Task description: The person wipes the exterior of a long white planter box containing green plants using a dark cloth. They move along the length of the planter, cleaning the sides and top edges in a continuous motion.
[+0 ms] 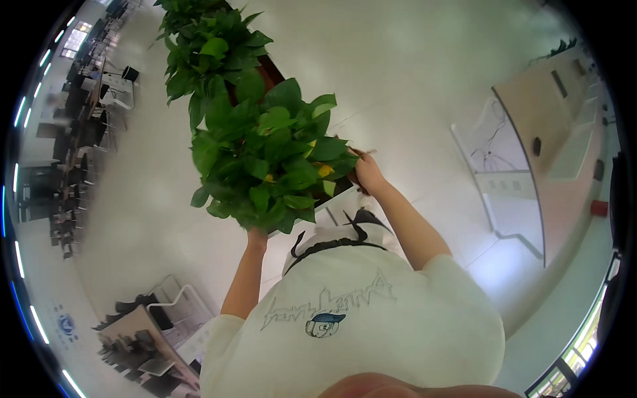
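Observation:
In front of me is a bushy green potted plant [265, 152] with broad leaves, a few of them yellow. It stands at the near end of a long planter [332, 196] with a dark inside and a pale near edge. My left hand [257, 237] reaches under the leaves at the near left corner, its fingers hidden by foliage. At the near right corner my right hand [369, 174] is closed beside the leaves, with small brown bits about its fingers. What it grips there is too small to make out.
More leafy plants [206, 46] continue along the planter, away from me. To the right stands a wood-topped desk [531, 119] with a white frame. Another desk [149, 331] is at the lower left. Rows of desks and chairs [86, 126] line the far left.

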A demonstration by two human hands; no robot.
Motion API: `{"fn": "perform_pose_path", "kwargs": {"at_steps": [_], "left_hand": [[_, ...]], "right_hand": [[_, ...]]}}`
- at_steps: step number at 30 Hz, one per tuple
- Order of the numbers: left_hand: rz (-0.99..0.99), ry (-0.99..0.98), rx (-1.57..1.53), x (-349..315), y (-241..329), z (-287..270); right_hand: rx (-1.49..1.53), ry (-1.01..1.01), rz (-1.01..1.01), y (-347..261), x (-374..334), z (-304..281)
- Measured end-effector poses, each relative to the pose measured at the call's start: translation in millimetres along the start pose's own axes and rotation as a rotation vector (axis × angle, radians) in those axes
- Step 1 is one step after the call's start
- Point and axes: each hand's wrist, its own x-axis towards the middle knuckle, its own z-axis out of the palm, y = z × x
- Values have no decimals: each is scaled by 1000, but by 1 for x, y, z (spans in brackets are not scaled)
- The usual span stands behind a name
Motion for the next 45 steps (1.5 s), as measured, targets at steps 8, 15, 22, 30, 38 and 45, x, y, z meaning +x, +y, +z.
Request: {"fn": "perform_pose_path", "kwargs": {"at_steps": [8, 15, 22, 30, 38, 45], "left_hand": [[81, 3, 11, 2, 17, 22], [62, 89, 24, -8, 40, 36], [30, 170, -15, -28, 40, 39], [35, 185, -22, -21, 51, 47], [30, 208, 22, -19, 65, 48], [28, 209, -2, -19, 59, 45]], "right_hand": [[378, -287, -141, -59, 126, 22], [321, -237, 109, -52, 201, 18], [-246, -193, -126, 9, 154, 1], [636, -383, 623, 51, 136, -17], [728, -631, 561, 17, 198, -8], [527, -613, 621, 93, 108, -44]]}}
